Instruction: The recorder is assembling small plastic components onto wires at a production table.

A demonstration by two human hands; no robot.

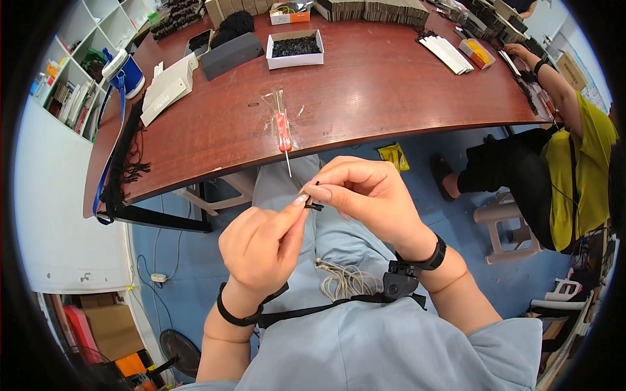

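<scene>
My left hand [264, 244] and my right hand [365, 192] meet above my lap, just off the table's near edge. Between their pinched fingertips is a small black piece [314, 206], mostly covered by the fingers; its exact kind does not show. Both hands are closed on it, thumbs and forefingers touching. Just beyond them, a screwdriver-like tool with a red handle [283, 133] lies on clear plastic wrap, its thin metal shaft sticking out over the table's edge.
On the reddish-brown table [365, 85] stand a white box of black bits [295, 49], a dark grey box [231, 57] and white strips [445, 54]. Black fringed cords [124, 163] hang at the left edge. A person in a yellow-green top [577, 169] works at the right.
</scene>
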